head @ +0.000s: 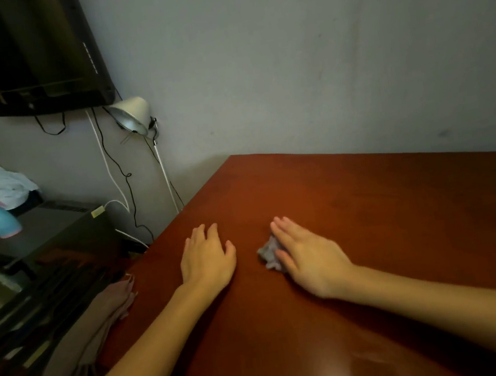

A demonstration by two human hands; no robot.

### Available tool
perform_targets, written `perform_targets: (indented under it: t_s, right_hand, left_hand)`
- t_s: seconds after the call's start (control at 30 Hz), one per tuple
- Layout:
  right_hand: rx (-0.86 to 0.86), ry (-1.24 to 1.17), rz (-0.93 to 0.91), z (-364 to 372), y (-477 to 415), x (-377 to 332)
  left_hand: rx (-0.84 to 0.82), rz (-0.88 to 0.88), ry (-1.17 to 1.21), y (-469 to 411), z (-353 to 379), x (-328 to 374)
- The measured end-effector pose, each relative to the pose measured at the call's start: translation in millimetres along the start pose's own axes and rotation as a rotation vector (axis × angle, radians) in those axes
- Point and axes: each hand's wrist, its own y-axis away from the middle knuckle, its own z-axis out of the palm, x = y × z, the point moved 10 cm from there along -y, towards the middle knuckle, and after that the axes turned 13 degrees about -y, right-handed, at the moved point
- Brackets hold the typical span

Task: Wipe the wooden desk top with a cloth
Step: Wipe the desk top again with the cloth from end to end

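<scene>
The reddish-brown wooden desk top (383, 202) fills the lower right of the head view. A small crumpled grey cloth (267, 252) lies on it near the middle. My right hand (308, 255) lies flat on the cloth with straight fingers, pressing it against the wood; most of the cloth is hidden under the palm. My left hand (207, 258) rests flat on the bare desk a short way left of the cloth, fingers straight and spread.
A pinkish garment (106, 317) hangs over the desk's left edge. Beyond that edge stand a dark cabinet (48, 228) with a blue spray bottle (2, 218), a white desk lamp (133, 114) with cables, and a wall-mounted screen (24, 53). The wall backs the desk.
</scene>
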Motion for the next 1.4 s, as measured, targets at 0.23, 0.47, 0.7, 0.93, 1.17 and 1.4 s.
perform_targets:
  t_s: [0.23,0.47,0.7,0.93,1.17,1.4]
  right_hand:
    - [-0.024,-0.054,0.020,12.6,-69.7,14.1]
    - [-0.011,-0.069,0.258,-14.0,-121.4,107.6]
    - [0.011,0.044,0.233,-23.8,-63.8,96.6]
    - [-0.034,-0.057,-0.041,21.5,-91.0,-4.9]
    - [-0.060,-0.096,0.097,13.2,-170.7,67.8]
    - [-0.024,-0.015,0.205,-16.8,-132.0,129.9]
  left_hand:
    - [-0.018,0.053,-0.049,-40.4,19.8,36.0]
    - [-0.040,0.077,-0.036,-34.9,19.5,34.3]
    - [-0.072,0.050,-0.106,-34.7,23.4,39.1]
    - [-0.073,0.062,-0.129,-37.4,25.9,38.9]
    - [-0.058,0.071,-0.090,-36.1,23.5,36.4]
    - [-0.039,0.066,-0.075,-34.9,23.9,37.6]
